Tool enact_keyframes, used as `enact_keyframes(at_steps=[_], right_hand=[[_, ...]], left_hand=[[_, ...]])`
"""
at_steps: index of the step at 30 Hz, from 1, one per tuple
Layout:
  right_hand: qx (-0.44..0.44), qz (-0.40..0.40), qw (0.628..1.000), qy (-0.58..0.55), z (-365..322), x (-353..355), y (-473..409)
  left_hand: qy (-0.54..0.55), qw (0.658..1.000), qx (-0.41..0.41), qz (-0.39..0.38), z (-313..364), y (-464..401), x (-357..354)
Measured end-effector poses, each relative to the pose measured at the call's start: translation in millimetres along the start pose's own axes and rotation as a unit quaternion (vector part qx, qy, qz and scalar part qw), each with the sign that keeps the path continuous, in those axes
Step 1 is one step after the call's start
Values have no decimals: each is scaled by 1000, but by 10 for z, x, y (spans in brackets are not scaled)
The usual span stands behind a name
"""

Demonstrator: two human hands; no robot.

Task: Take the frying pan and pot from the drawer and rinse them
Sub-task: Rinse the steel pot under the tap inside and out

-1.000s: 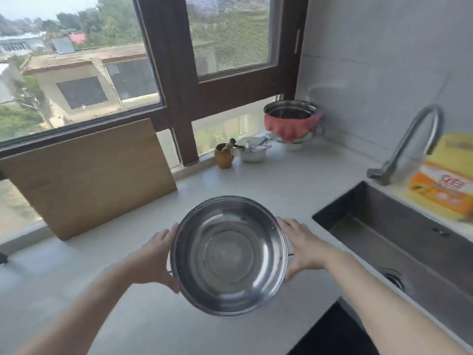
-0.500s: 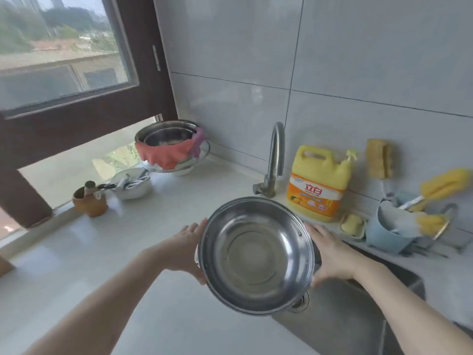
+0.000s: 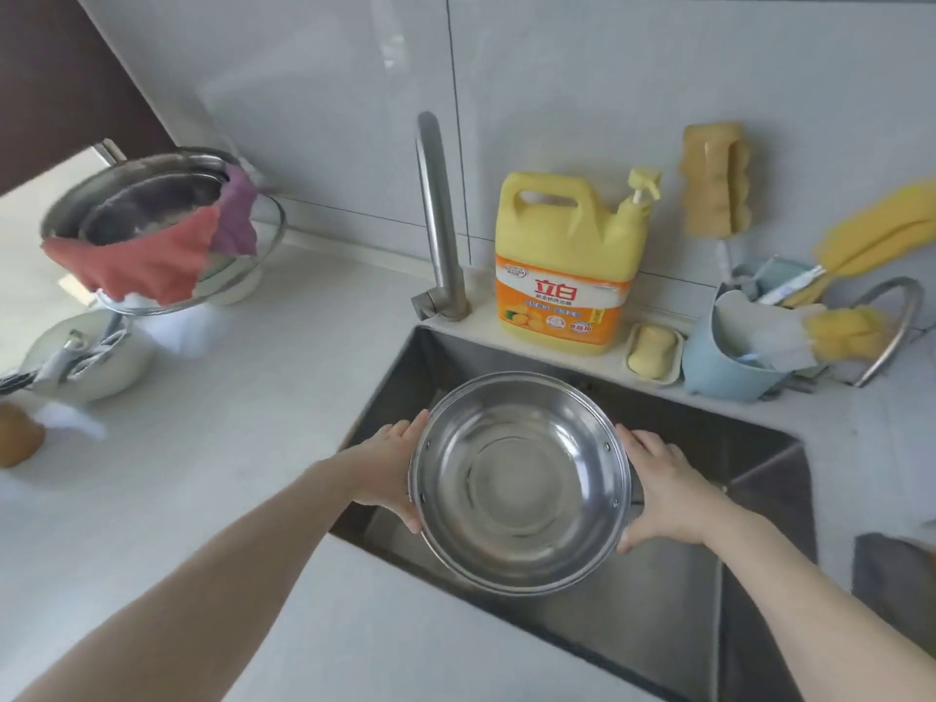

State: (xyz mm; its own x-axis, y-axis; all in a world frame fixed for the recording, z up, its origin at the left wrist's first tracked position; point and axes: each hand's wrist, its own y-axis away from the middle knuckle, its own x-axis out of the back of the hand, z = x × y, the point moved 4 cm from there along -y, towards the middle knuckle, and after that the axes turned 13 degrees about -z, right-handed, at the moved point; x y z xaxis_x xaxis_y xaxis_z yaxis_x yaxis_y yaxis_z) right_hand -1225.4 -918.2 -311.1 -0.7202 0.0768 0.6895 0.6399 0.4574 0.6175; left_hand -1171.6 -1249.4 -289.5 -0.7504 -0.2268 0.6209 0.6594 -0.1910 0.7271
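Pot, gripped at opposite sides by the left hand and right hand, apparently by its hidden handles, hangs empty over the sink. Next, judging by the task: running the faucet for rinsing.

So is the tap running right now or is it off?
Off, as far as can be seen: no water falls from the tap, and the pot, gripped by left hand and right hand, looks dry.

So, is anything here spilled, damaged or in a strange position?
No spill or damage shows. One oddity: the red cloth hangs over the rim of the stacked steel bowls at the back left. The pot is held level over the sink.
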Motion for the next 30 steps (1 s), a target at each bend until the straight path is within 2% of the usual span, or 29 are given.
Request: enact_keyframes(at_steps=[8, 13, 26, 28, 30], right_hand=[[-11, -15, 998, -55, 216, -667, -683], [-25, -22, 997, -64, 312, -931, -1000], [-19, -17, 997, -76, 310, -1030, -1339], [-11, -24, 995, -92, 315, -1039, -1344], [-3, -27, 995, -98, 311, -1041, -1336]], left_hand=[[-21, 995, 37, -85, -582, -944, -514], [-37, 993, 50, -97, -821, -1377, -690], [-55, 994, 65, -72, -1005, -1633, -724], [-71, 994, 68, -57, -944, -1621, -702], [-33, 998, 49, -17, -815, -1577, -621]])
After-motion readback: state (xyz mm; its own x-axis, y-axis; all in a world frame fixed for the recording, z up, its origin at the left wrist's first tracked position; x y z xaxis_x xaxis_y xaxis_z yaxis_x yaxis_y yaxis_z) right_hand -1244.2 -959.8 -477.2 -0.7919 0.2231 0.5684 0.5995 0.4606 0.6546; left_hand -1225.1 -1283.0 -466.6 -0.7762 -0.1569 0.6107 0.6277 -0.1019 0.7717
